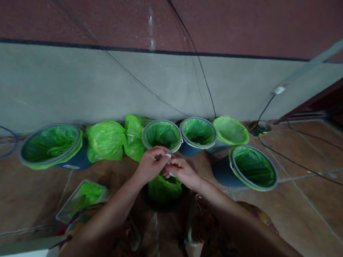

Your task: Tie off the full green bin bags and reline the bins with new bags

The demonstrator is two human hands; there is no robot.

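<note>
**A:** Which step are you at?

**B:** In the head view, your left hand and right hand meet fingertip to fingertip over the green bag. The bag stands on the floor between your knees. Both hands are narrow, with the fingers curled in and pinching the bag's gathered top. I judge you are closing its neck, mid-twist or mid-knot.

**A:** What does the next move call for?

**B:** One hand needs a firm pinch while the other works the loose plastic round. Thin film slips, so keep the gather tight and low against the bag.

**A:** What sits around it?

**B:** Just behind the bag stands a lined bin, and behind and to the right is a second bin. Behind and to the left lie the tied bags, with a large bin farther left. To the right of the bag a tipped bin lies on its side. To the left, near your knee, is a clear tub with something green in it.

**A:** What is hard to make out?

**B:** Your hands cover the bag's neck, so I cannot tell whether a knot is formed. A small whitish spot shows between your fingers, and it could be a nail or a tie. The bag's base sinks into shadow between your legs. Your forearms run off the bottom edge, and the whole picture is dim.
</note>
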